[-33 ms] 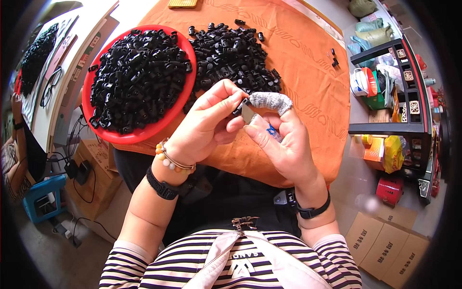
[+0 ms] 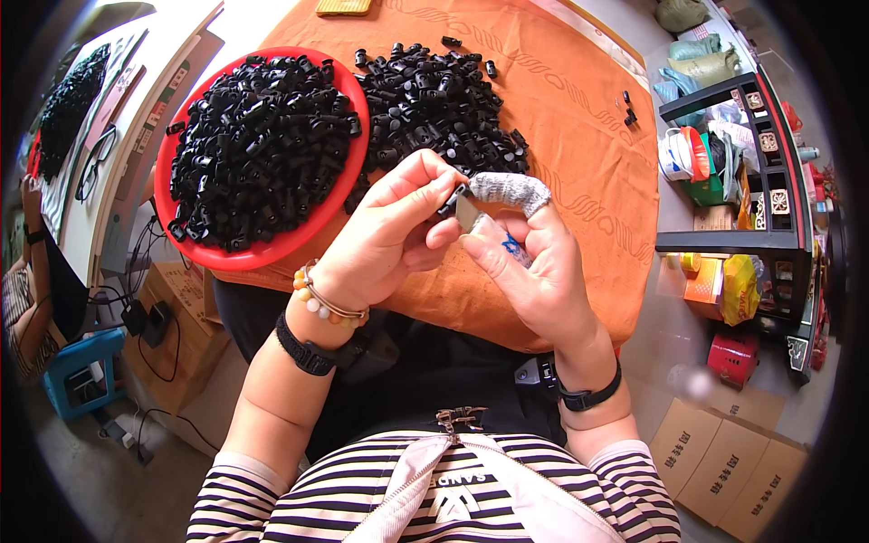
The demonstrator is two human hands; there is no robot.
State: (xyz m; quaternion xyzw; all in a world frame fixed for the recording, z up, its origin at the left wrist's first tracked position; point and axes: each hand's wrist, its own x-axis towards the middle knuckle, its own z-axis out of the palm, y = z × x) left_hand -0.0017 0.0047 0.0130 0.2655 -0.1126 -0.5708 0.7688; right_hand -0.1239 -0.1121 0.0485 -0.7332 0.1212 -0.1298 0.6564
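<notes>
Two hands meet just below the loose black-parts pile (image 2: 444,104): left hand (image 2: 385,240) pinches a small black part (image 2: 459,192) w/ narrow grip; right hand (image 2: 534,267), taped finger (image 2: 509,190), holds small blade (image 2: 468,215); nothing visibly changed, red bowl (image 2: 195,244) left of pile

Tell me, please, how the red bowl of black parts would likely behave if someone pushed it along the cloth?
The red bowl is heaped with black parts, so it probably feels heavy for its size. It sits on orange cloth, which might drag and bunch rather than let it slide. Its near rim appears to overhang the table edge, so a push toward the person could tip it.
</notes>
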